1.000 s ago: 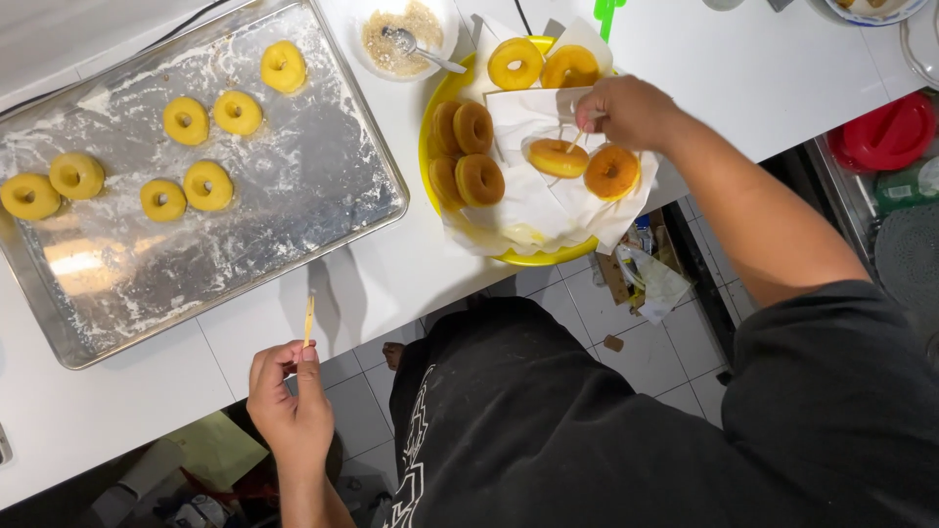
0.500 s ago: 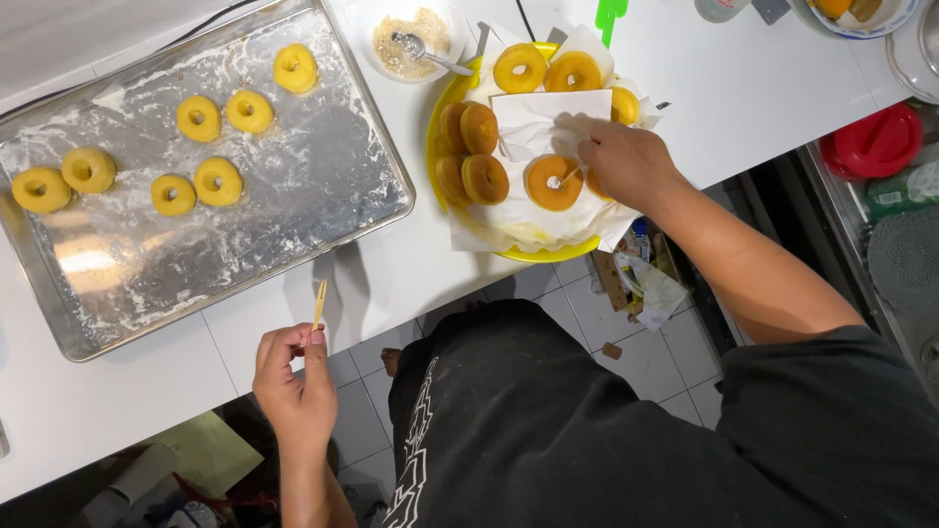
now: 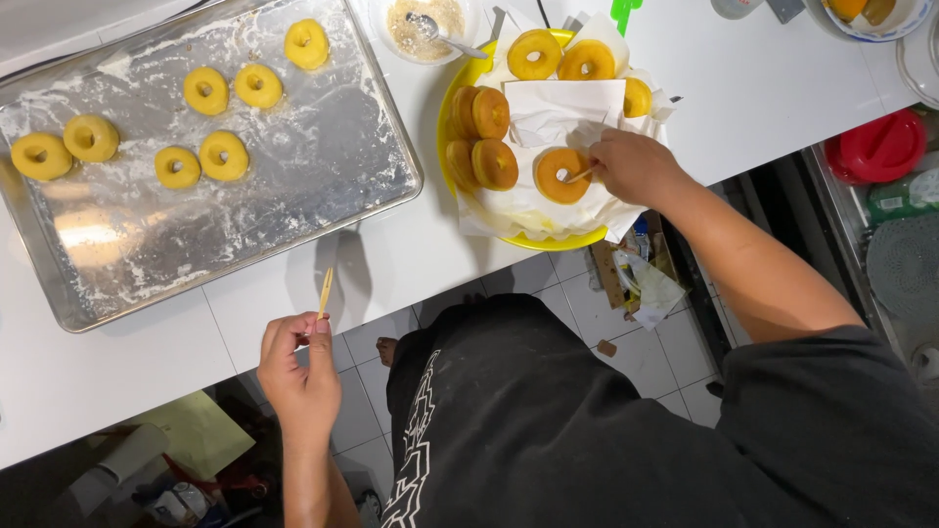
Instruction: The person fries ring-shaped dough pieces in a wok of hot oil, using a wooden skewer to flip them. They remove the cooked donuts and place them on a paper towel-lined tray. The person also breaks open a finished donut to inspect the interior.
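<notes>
My right hand grips a thin wooden stick whose tip is poked into the hole of a fried golden doughnut. That doughnut lies on white paper in a yellow plate, beside several other fried doughnuts. My left hand hovers past the counter's front edge, pinching a second wooden stick that points upward. A floured metal baking tray at the left carries several pale raw doughnuts.
A white bowl with a crumbly mix and a spoon stands behind the plate. A red lid and a round grey rack sit at the right. Tiled floor and scraps show below the white counter.
My right hand moved the stick-held doughnut from the plate's right side toward its middle and lowered it onto the paper. My left hand stayed put with its stick.
</notes>
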